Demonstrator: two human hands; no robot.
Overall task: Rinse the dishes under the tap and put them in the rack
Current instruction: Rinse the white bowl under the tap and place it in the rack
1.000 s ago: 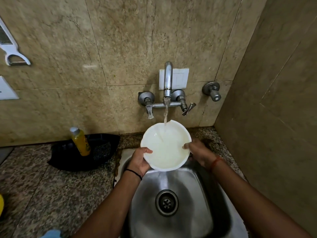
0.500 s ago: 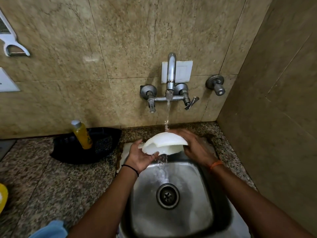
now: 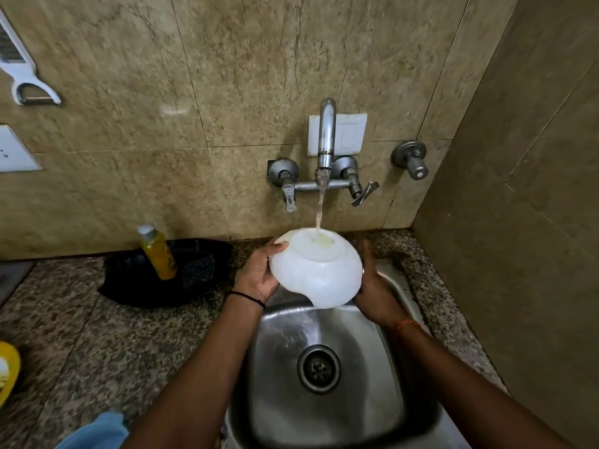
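While water from the tap (image 3: 325, 137) falls onto its upturned base, the white bowl (image 3: 319, 275) is held bottom-up over the back of the steel sink (image 3: 324, 384), tilted a little toward the camera. The stream (image 3: 320, 205) lands on the ringed foot of the bowl, near its far edge. A notch or chip shows in the rim at the lower side, above the basin.

The left hand (image 3: 257, 277) grips the bowl on its left side — thumb laid over the outer wall near the top, the fingers hidden beneath the rim. The right hand (image 3: 372, 286) cups the bowl's right side, palm against the wall and fingers curled round behind it; the fingertips cannot be seen. A dark band (image 3: 248, 298) circles the left wrist, an orange thread (image 3: 406, 325) the right.

Below, the drain (image 3: 319, 367) sits in the middle of the wet basin. On the speckled stone counter (image 3: 97, 351) to the left of the sink lies a black tray (image 3: 194, 273), and a yellow bottle (image 3: 157, 254) with a pale cap stands in it, leaning slightly. A white peeler (image 3: 22, 72) hangs on the tiled wall at upper left — a white switch plate (image 3: 350, 134) sits behind the spout. Something yellow (image 3: 8, 371) and something blue (image 3: 97, 429) show at the left and bottom edges.
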